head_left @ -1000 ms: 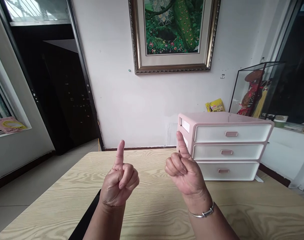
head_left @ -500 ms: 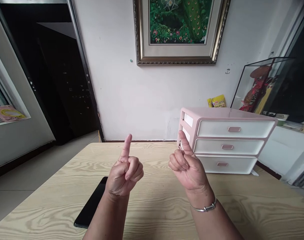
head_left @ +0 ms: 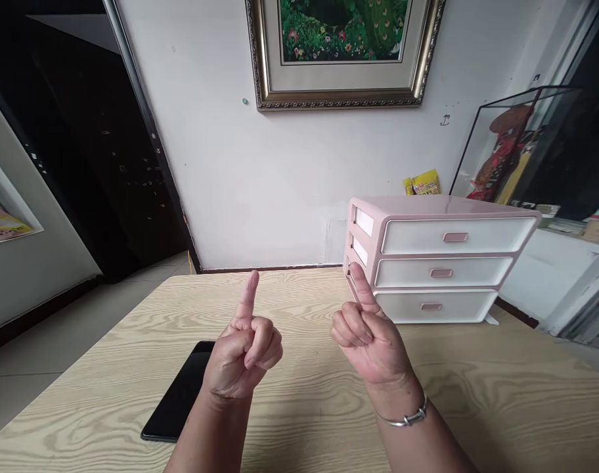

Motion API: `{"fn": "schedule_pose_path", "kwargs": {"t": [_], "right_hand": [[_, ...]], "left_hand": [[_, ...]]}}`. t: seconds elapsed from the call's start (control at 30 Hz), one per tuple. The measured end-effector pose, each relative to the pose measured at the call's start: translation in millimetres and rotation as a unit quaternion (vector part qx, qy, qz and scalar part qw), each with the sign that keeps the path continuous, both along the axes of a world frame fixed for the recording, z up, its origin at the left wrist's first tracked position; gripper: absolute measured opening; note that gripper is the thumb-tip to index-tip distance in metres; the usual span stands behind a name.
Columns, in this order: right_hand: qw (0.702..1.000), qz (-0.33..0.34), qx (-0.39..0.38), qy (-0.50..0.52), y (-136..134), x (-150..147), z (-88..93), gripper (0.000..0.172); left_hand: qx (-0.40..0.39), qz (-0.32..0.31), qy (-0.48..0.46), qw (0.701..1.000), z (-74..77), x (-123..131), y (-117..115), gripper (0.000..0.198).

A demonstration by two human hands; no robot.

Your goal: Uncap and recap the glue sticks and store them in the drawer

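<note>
My left hand [head_left: 243, 351] is raised over the table [head_left: 299, 420], palm side toward me. Its index finger points up while the other fingers and thumb are curled in, holding nothing. My right hand [head_left: 371, 338] mirrors it, index finger upright, the rest folded closed with nothing in them. A silver bracelet [head_left: 402, 419] circles the right wrist. The hands are apart from each other. Partly hidden by my left forearm, a black tablet or large phone [head_left: 176, 394] lies flat on the table. Behind my right hand stands a pink and white drawer unit [head_left: 447, 207] with three drawers.
A yellow packet [head_left: 424, 183] shows behind the drawer unit's top. To the right is a glass case [head_left: 511, 151] with a red figure inside. A framed picture [head_left: 339, 98] hangs on the white wall. A dark doorway [head_left: 92, 144] is at the left, beyond the table's edge.
The view has tilted slightly down and to the right, so the wall, picture and drawer unit sit higher and further left. Both hands keep the same pose.
</note>
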State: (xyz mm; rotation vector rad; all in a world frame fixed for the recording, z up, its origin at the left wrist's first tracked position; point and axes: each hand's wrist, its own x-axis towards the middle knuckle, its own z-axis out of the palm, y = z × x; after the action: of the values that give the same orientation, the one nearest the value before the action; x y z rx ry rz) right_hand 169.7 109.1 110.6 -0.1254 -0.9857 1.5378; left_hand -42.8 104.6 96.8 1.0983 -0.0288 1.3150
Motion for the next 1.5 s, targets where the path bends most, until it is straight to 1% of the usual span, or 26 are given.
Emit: {"fn": "schedule_pose_path", "kwargs": {"t": [0.2, 0.53, 0.8, 1.13, 1.4, 1.47, 1.5], "right_hand": [[1.000, 0.019, -0.001, -0.003, -1.2, -1.9, -1.8, 0.066], [1.000, 0.013, -0.011, -0.016, 1.5, -4.9, -6.0, 0.065], [0.999, 0.007, -0.022, -0.023, 5.6, -6.0, -8.6, 0.070], [0.999, 0.008, -0.026, -0.017, 6.9, -6.1, -9.2, 0.064], [0.999, 0.001, -0.046, -0.018, 9.7, -10.0, -8.7, 0.071], [0.997, -0.016, -0.060, -0.034, 12.1, -12.9, -9.3, 0.074], [0.995, -0.035, -0.073, -0.051, 14.3, -14.4, -10.8, 0.074]], "left_hand": [[-0.009, 0.004, 0.001, 1.000, -1.9, 2.7, 1.2, 0.086], [-0.010, 0.009, 0.001, 1.000, -2.8, 3.2, -0.9, 0.083], [-0.019, 0.001, -0.002, 1.000, -5.9, 2.4, 2.0, 0.085], [-0.017, 0.011, 0.006, 1.000, -8.9, -0.5, 4.9, 0.084], [-0.043, 0.034, 0.009, 0.998, -9.6, -2.2, 6.6, 0.085], [-0.067, 0.065, 0.029, 0.995, -13.1, -3.5, 11.7, 0.082], [-0.088, 0.092, 0.053, 0.990, -16.5, -4.1, 15.8, 0.080]]}}
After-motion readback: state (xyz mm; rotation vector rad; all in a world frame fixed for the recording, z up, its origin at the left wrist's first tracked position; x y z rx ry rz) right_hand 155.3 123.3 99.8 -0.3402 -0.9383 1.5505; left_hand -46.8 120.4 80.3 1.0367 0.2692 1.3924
